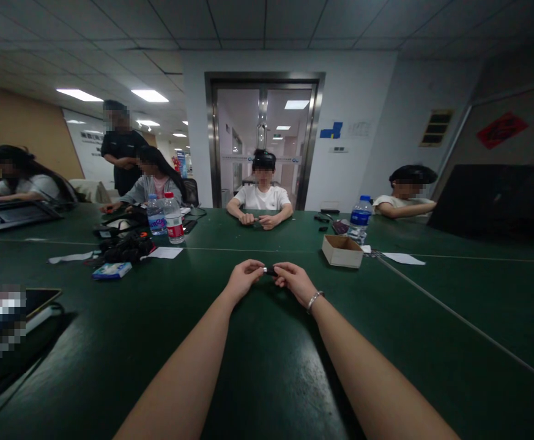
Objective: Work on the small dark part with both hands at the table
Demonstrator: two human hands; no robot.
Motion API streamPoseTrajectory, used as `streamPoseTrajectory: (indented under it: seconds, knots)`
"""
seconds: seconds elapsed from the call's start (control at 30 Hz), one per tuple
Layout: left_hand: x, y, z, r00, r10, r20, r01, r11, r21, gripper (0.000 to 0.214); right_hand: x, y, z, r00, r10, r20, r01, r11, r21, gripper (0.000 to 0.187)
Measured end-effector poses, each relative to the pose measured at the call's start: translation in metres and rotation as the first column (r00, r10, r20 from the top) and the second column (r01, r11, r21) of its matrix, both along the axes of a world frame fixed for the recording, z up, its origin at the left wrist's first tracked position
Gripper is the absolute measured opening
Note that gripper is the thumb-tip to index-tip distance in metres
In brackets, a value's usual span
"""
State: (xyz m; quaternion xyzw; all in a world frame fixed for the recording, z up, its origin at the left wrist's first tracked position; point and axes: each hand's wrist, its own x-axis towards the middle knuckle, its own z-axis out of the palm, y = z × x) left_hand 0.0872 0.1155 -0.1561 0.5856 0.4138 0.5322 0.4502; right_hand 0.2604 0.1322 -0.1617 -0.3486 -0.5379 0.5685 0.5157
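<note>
Between my two hands, above the middle of the green table, is a small black object with a shiny silver end; it is too small to tell its kind. My left hand is closed, its thumb and fingertips pinching the silver end. From the other side, my right hand pinches the black part, and its fingers hide some of it. A silver bracelet circles my right wrist.
An open cardboard box stands right of my hands, near a blue-labelled bottle. Leftward lie a blue-and-white packet, a black cable bundle and two bottles. A person sits opposite; a dark screen is at right.
</note>
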Motion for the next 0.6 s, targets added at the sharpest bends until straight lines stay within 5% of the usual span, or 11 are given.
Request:
streamPoseTrajectory:
  seconds: [0.6]
  knots:
    - [-0.0007,0.0008,-0.0006,0.999,-0.029,-0.021,0.030,0.999,0.044,0.032,-0.0002,-0.0004,0.0002,0.999,0.004,0.046,-0.005,1.000,0.013,0.039]
